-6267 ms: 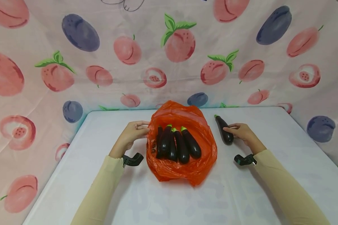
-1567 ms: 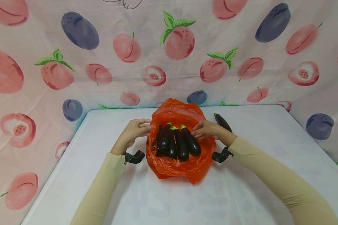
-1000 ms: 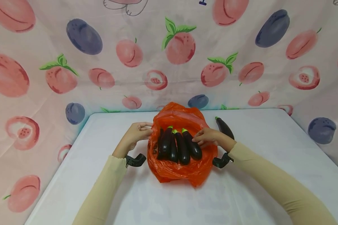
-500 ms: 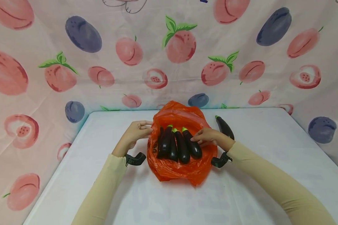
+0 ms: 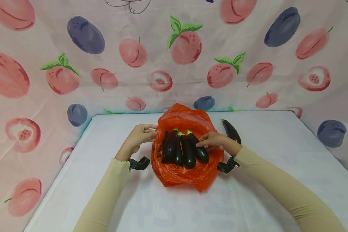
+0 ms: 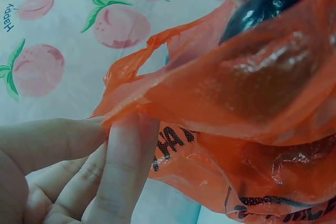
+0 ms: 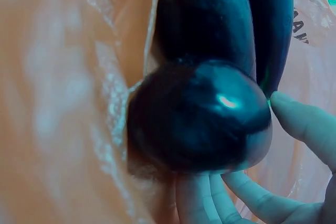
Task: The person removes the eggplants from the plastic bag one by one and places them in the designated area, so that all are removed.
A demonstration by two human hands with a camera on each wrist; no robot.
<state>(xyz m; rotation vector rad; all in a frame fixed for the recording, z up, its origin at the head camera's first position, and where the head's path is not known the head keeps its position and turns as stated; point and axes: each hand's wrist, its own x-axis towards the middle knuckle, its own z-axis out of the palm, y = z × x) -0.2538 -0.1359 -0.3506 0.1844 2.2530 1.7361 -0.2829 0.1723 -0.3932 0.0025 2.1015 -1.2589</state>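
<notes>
An orange-red plastic bag lies open-mouthed at the middle of the table, with several dark eggplants side by side inside. My left hand pinches the bag's left rim between thumb and fingers, as the left wrist view shows. Reaching in from the right, my right hand grips the rightmost eggplant. In the right wrist view the thumb is along one side of that eggplant and the other fingers are beneath its rounded end, partly hidden.
Another eggplant lies on the white table to the right of the bag, partly behind my right forearm. A fruit-printed cloth hangs behind the table and along its sides.
Earlier my right hand was at the eggplant on the table; it has moved left into the bag and taken hold of the rightmost eggplant, which has shifted slightly. My left hand stays at the rim.
</notes>
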